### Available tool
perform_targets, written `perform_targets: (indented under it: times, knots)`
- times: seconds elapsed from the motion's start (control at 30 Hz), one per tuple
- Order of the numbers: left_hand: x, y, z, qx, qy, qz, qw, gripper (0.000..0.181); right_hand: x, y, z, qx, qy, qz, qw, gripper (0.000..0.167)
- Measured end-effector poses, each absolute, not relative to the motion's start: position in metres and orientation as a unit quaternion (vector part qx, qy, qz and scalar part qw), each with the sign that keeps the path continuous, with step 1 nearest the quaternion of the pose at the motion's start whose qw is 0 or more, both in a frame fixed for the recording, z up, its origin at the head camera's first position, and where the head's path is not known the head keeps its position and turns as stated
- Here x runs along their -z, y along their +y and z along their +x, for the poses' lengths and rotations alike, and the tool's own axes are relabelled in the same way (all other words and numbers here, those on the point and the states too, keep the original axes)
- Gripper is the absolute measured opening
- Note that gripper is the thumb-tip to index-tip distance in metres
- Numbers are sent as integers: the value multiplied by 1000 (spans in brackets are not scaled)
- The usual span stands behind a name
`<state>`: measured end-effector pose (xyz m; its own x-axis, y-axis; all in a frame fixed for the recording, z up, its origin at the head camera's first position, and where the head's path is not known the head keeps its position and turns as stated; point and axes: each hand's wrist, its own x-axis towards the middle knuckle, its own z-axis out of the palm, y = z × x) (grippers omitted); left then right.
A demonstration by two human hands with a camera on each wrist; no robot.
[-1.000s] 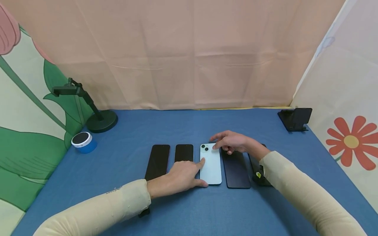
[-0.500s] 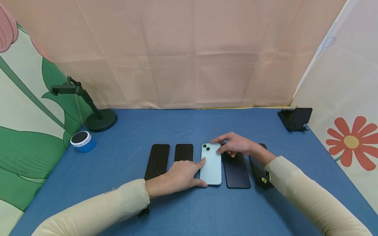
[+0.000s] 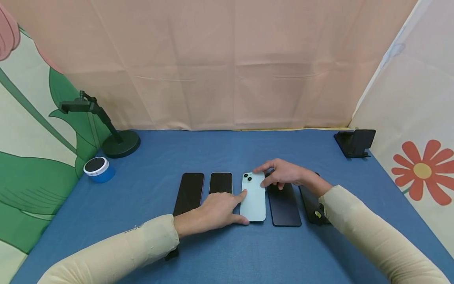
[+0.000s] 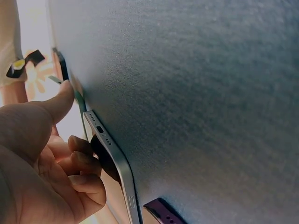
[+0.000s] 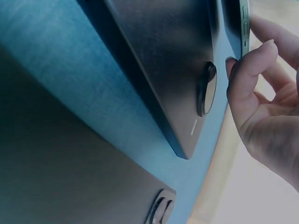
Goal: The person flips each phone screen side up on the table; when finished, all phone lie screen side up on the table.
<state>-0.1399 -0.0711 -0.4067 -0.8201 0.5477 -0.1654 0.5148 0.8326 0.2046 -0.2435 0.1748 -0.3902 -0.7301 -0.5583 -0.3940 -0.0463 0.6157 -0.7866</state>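
“Two articles stand far left of the pale blue rectangular phone with paired lenses, which lies lens side up on the blue cloth: a round blue-and-white container with a black top and, behind it, a black round-based stand with a jointed arm.”

“What lies nearer on that side?”

“First a black-screened phone, then a smaller black-screened phone, partly covered by the left hand. Its thumb and forefinger, extended and unclenched, touch the pale blue phone's near left corner and left edge.”

“And to its right?”

“The right hand, thumb and forefinger pinching its far right corner; just beside, a dark navy phone; beyond, a black phone partly hidden by the cream sleeve; far right, a black folding stand.”
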Motion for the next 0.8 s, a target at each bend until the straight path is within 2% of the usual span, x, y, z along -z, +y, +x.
perform_targets:
  times: [0.43,0.8]
  knots:
    - [403,-71,-137,-67,949,284,116,81,382,175,-249,378,836,-188,351,56]
    - [390,-54,-129,-177,924,320,109,75,373,172,-249,369,833,-199,361,56]
